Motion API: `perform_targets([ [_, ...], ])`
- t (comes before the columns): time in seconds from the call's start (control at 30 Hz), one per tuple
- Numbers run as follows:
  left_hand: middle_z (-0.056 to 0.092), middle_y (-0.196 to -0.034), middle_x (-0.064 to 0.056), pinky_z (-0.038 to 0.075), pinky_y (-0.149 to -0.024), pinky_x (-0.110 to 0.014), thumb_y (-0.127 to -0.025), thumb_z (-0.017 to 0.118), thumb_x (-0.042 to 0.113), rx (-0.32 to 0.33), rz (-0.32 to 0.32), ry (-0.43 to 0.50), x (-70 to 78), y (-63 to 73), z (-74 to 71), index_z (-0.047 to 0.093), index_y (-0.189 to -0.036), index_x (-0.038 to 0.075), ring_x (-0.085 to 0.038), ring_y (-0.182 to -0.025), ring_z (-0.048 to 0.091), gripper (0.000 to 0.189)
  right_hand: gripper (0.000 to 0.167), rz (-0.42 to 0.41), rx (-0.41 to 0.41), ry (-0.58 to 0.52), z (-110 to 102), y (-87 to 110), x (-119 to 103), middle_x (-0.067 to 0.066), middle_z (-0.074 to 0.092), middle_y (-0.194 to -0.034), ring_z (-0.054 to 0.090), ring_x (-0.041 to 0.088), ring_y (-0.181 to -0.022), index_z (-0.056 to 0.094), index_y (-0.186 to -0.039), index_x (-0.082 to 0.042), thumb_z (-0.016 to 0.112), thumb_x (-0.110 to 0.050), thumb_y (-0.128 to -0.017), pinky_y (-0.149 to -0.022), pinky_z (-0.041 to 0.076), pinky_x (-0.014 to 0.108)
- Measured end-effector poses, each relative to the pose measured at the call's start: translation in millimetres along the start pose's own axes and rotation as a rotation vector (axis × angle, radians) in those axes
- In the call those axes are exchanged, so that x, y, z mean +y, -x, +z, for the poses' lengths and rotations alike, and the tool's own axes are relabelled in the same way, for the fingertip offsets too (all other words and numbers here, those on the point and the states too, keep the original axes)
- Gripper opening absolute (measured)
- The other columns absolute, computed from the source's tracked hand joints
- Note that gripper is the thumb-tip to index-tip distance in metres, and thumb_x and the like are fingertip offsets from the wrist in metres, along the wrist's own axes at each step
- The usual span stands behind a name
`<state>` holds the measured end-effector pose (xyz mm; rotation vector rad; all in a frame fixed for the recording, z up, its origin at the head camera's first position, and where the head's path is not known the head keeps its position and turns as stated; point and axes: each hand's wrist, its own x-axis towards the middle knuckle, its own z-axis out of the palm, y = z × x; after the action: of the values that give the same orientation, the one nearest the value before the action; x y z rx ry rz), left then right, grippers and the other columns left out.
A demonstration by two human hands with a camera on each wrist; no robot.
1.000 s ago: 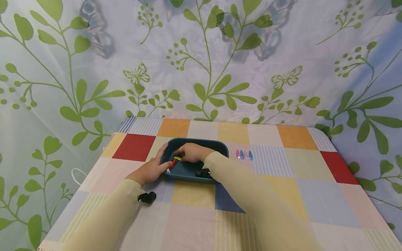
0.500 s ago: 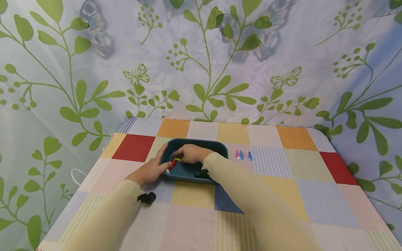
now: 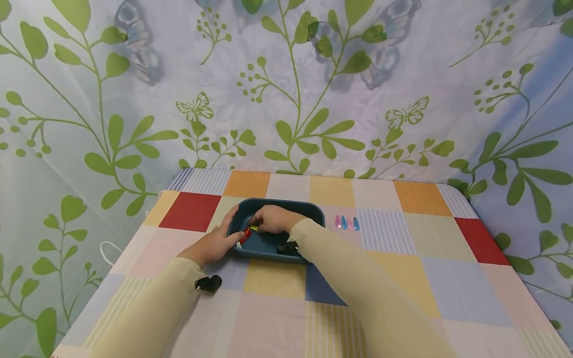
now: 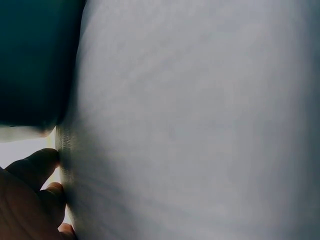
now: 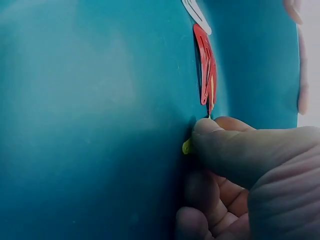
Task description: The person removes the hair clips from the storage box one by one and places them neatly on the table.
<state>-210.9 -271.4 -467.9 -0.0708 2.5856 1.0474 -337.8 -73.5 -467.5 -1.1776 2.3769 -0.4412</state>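
A dark teal plastic tray point(image 3: 268, 243) stands on the table. My right hand point(image 3: 278, 219) reaches inside it, thumb and a fingertip pinching a yellow snap hair clip point(image 5: 187, 147), mostly hidden by the fingers. Right beyond those fingertips lie red hair clips point(image 5: 202, 60), overlapping along the tray's end, with a white hair clip point(image 5: 196, 15) past them. My left hand point(image 3: 216, 242) rests at the tray's left end, fingers extended along the outside and thumb at the rim. In the left wrist view only some of its fingers point(image 4: 35, 167) show beside the tray wall.
Right of the tray, pink and blue hair clips point(image 3: 344, 222) lie in a short row on the patchwork tablecloth point(image 3: 385, 233). A leaf-printed curtain point(image 3: 304, 99) hangs behind the table. A white cable loop point(image 3: 107, 252) shows at the left edge.
My right fingers have shifted slightly at the yellow hair clip, and less of it shows in the head view. The left hand stays at the tray's end.
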Motion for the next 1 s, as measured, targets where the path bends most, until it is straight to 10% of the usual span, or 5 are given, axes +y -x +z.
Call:
perform_targets([
  [0.37,0.018,-0.175,-0.02,0.03,-0.111,-0.084,-0.102,0.052,0.054,0.0,0.003,-0.001,0.6,-0.1,0.2,-0.01,-0.166,0.048,-0.062,-0.157,0.004,0.089,0.037,-0.006,0.013,0.063,0.7,-1.8,-3.2,-0.002,0.07,-0.092,0.058,0.009,-0.08,0.072,-0.136,-0.014,0.073,-0.013,-0.099,-0.078,0.05,0.024],
  [0.67,0.019,-0.175,-0.021,0.023,-0.115,-0.084,-0.104,0.048,0.054,0.02,0.022,-0.015,0.7,-1.4,1.2,-0.01,-0.166,0.047,-0.062,-0.157,0.005,0.085,0.039,-0.019,0.011,0.045,-0.7,0.7,-2.8,0.002,0.074,-0.118,0.063,0.011,-0.089,0.07,-0.139,-0.014,0.068,-0.01,-0.1,-0.083,0.054,0.026],
  [1.0,0.019,-0.174,-0.023,0.021,-0.115,-0.085,-0.104,0.048,0.054,0.016,0.016,-0.016,-1.7,-1.7,3.1,-0.009,-0.166,0.047,-0.063,-0.157,0.003,0.085,0.023,0.057,0.063,-0.113,-3.1,5.7,-1.5,0.002,0.07,-0.098,0.062,0.013,-0.08,0.07,-0.121,-0.01,0.072,-0.013,-0.098,-0.075,0.053,0.026],
])
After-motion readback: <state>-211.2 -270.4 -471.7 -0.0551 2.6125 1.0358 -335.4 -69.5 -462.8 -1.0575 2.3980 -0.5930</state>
